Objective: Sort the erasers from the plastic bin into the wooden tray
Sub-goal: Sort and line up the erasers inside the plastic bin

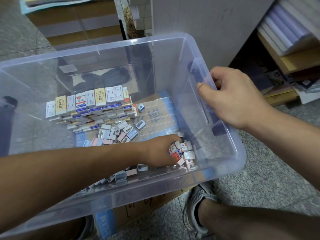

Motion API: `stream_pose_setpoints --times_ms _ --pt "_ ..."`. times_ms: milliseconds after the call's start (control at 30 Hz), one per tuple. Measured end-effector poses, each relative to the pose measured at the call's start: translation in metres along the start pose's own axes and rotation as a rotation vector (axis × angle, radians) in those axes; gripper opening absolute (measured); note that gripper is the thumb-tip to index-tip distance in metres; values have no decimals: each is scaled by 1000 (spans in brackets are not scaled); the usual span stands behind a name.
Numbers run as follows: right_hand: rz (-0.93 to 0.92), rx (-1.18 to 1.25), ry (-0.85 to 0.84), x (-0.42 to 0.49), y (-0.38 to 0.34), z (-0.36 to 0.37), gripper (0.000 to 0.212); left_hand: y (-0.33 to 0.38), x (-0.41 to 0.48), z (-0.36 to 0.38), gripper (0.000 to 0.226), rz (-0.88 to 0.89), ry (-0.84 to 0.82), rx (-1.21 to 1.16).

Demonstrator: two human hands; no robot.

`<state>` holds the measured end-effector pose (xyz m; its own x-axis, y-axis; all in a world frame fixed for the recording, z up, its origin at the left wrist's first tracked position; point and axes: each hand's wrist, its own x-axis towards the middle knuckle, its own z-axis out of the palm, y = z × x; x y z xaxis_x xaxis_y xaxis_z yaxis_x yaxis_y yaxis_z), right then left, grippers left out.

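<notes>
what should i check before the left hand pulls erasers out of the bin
1. The right hand steadies the bin by its rim: ok.
2. The left hand reaches the loose erasers in the near right corner: ok.
3. Its grip on them: cannot tell, fingers hidden.
4. Corner pile free of sharpeners: not ok, they lie mixed in.
5. The stacked erasers at the far side stand neat: ok.
6. The wooden tray ready: cannot tell, not in view.

Your left hand (160, 150) reaches into the plastic bin (230, 163) — fingers curled round loose erasers (180, 149) — while your right hand (232, 97) grips its rim.
</notes>
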<state>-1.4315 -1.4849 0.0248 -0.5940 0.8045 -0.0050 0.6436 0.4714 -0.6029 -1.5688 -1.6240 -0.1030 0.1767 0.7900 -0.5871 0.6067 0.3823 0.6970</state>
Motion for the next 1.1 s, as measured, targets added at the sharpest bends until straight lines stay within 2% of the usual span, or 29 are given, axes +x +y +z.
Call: stream_pose_setpoints --times_ms 100,267,400,633,733,800,933,1000,1100 --pt "-1 -4 -2 0 -1 0 31 0 -1 1 49 12 -3 -26" --pt "1 4 -2 0 -1 -1 30 -5 1 6 48 1 9 -103" --pt "4 4 0 0 -1 0 29 -10 1 2 38 -65 14 -341" --pt "3 -4 8 0 -1 0 31 -2 -3 -4 41 -159 -80 -621" --pt "-1 -1 6 0 -1 0 31 5 0 2 34 -192 -48 -802" --pt "1 1 7 1 -1 0 30 7 6 7 25 -230 43 -781" --pt "8 5 6 0 -1 -1 30 9 14 20 25 -224 238 -453" --pt "9 9 4 0 -1 -1 30 12 16 21 18 -199 291 -431" --pt "11 14 3 0 -1 -1 30 17 20 16 27 -214 300 -515"
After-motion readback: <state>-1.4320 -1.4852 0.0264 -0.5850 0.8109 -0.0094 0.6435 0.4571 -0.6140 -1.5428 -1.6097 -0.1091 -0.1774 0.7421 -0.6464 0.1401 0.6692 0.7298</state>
